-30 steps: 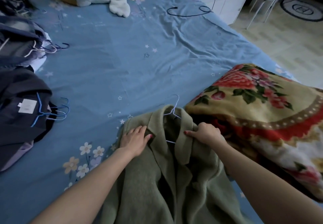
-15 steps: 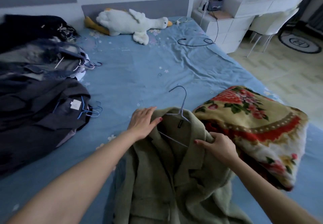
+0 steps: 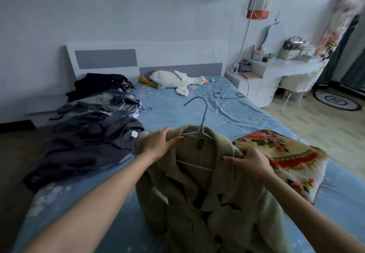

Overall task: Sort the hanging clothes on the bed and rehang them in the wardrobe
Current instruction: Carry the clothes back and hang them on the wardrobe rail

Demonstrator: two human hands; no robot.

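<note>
- Head view: the left hand (image 3: pixel 158 144) is closed over the left shoulder of a green coat (image 3: pixel 207 199), fingers curled over the top edge of the fabric, thumb toward the collar.
- The right hand (image 3: pixel 249 161) is closed on the right shoulder of the same coat, fingers bunching the fabric at the collar edge.
- The coat sits on a pale hanger (image 3: pixel 199 126); the hook stands upright above the collar, and the lower bar shows inside the open neck.
- The coat is at the near end of the bed (image 3: pixel 227 114), held up at the shoulders, with its body draping down toward the camera.
- A floral blanket (image 3: pixel 286 158) lies folded on the bed just beside the coat, to the right, behind the right hand.
- A pile of dark clothes (image 3: pixel 92 126) on hangers lies along the left side of the bed, apart from the coat.
- A stuffed goose (image 3: pixel 173 81) lies near the headboard (image 3: pixel 106 58).
- A black cable (image 3: pixel 229 95) loops on the sheet near the right edge of the bed.
- A white table (image 3: pixel 280 67) carrying small items stands right of the bed, with a white chair (image 3: pixel 296 83) under it.
</note>
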